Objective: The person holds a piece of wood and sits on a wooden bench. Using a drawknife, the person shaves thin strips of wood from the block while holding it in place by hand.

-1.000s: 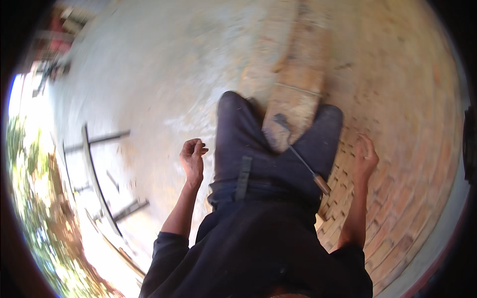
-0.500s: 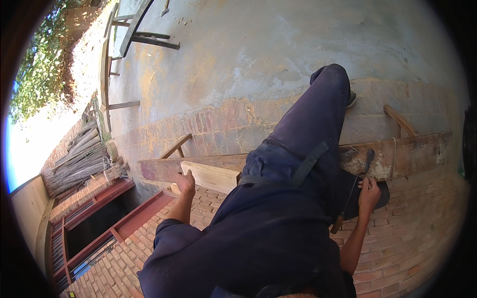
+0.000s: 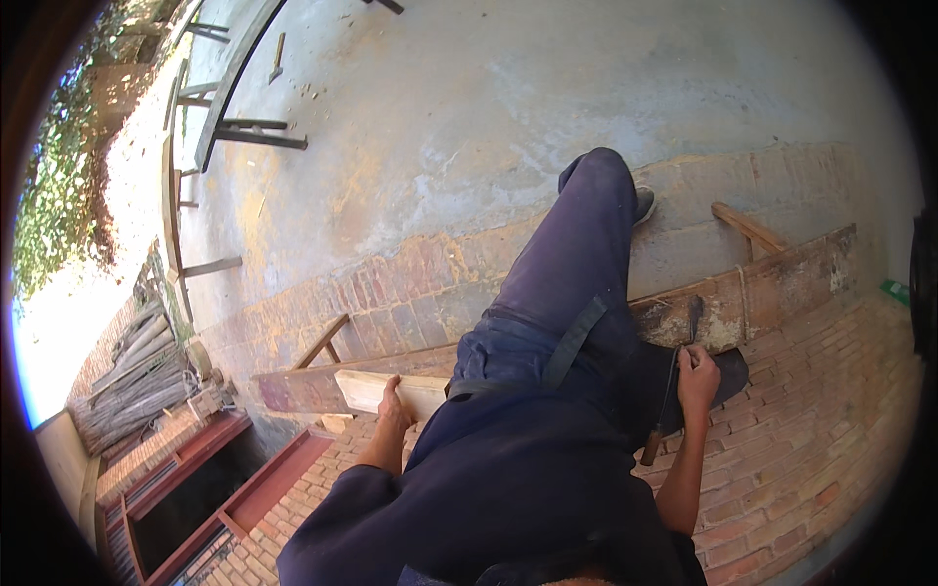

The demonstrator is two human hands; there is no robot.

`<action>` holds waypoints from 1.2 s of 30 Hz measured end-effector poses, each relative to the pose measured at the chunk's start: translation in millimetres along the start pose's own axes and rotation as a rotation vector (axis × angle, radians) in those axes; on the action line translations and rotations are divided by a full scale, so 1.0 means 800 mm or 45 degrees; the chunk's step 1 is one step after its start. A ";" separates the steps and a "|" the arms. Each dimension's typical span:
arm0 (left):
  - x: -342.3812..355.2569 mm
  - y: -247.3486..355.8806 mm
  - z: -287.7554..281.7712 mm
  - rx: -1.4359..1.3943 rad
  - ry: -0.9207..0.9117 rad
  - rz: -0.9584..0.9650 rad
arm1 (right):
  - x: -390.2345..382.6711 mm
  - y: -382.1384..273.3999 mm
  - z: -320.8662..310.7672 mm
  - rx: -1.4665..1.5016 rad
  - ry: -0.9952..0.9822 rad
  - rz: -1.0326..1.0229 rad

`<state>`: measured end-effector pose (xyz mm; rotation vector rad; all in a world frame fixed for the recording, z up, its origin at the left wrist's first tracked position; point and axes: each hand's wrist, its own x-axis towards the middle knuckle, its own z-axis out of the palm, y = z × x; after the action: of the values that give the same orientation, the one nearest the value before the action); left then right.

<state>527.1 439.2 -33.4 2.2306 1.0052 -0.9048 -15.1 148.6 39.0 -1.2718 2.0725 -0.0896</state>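
Left hand clasping pale board, right hand meeting long tool

The board is running left to right beside the bench, its end pointing left beyond the gripping fingers. The tool is slanting over the trousers, handle bodyward, dark head pointing away; right fingertips are bunching at its shaft, whether closed I cannot tell.

The torso has turned from lengthwise to crosswise over the plank bench. The left hand, raised beside the bench a second ago, now holds a pale wooden board at the bench's near edge. The right hand has come to the bench's near edge, pinching the wooden-handled metal tool, apparently by its shaft.
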 end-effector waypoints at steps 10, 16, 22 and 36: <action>-0.148 0.145 0.105 0.122 -0.298 0.672 | -0.030 0.021 0.015 0.095 0.215 -0.056; -0.245 0.248 0.191 0.017 -1.385 0.697 | -0.041 -0.026 -0.001 0.414 0.246 -0.053; -0.378 0.233 0.268 -0.053 -2.181 0.395 | -0.049 -0.099 0.012 0.795 0.085 -0.343; -0.432 0.097 0.370 0.432 -2.330 0.033 | -0.092 -0.122 -0.011 1.175 0.222 -0.471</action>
<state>310.5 40.7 51.1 0.7087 -0.1145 -2.3546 74.2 154.9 122.7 -1.0258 1.5495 -1.2027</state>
